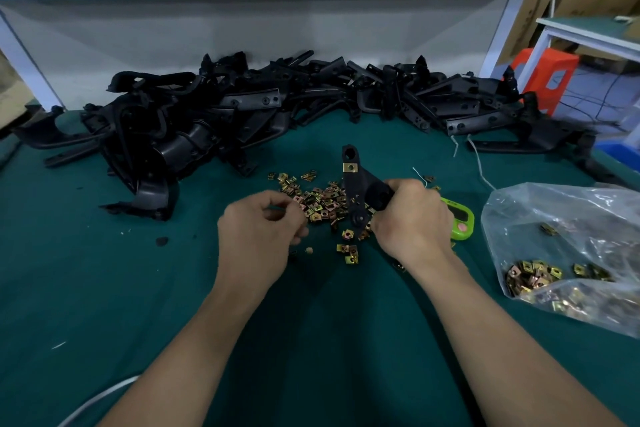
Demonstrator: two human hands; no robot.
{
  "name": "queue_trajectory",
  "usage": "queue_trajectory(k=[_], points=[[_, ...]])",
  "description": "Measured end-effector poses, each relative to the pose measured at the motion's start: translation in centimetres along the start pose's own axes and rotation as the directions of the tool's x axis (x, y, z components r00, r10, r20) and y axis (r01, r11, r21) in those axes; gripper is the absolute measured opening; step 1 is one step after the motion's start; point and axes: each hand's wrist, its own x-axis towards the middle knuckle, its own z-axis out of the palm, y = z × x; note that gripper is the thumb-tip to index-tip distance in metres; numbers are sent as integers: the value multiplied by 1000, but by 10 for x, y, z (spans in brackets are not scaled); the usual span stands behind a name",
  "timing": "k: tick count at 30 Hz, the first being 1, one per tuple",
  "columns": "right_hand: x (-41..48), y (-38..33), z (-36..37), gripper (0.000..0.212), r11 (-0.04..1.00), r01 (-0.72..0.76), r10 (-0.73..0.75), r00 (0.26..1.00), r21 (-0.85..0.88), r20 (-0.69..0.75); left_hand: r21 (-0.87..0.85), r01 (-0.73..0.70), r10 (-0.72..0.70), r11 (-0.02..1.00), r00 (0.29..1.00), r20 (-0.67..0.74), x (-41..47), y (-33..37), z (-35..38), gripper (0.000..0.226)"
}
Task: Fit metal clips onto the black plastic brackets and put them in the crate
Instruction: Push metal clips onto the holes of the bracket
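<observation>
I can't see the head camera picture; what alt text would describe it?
A person's right hand holds a black plastic bracket with one metal clip already fitted, while the left hand pinches at a scatter of loose metal clips on a green table. Behind lies a pile of black brackets; a clear bag of clips sits at right.

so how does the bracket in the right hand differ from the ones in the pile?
The held bracket is lifted upright in the right hand; the pile lies tangled on the green table at the back.
The held bracket carries a brass clip near its top; no clips are visible on the pile's brackets.
The held bracket stands alone over the loose clips; the pile's brackets overlap.
Both are black plastic.
</observation>
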Motion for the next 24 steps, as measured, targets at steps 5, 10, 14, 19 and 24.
queue_trajectory(k=[5, 10, 14, 19, 24], points=[[-1, 0, -2, 15, 1000, 8, -8, 1000, -3, -17, 47, 28, -31, 999, 998, 62, 1, -2, 1, 17], [-1, -1, -3, 19, 999, 14, -14, 1000, 33, -9, -45, 70, -66, 997, 995, 77, 5, -5, -4, 15], [-1, -1, -1, 15, 997, 3, -5, 1000, 72, 23, -170, 45, -33, 984, 997, 75, 5, -2, -4, 27], [-2, -1, 1, 17, 996, 6, -12, 998, 93, 59, -347, 192, -122, 918, 970, 212, 1, 4, -1, 20], [-3, -3, 2, 14, 995, 22, -27, 998, 93, 53, -335, 257, -145, 907, 935, 325, -2, 4, 3, 26]])
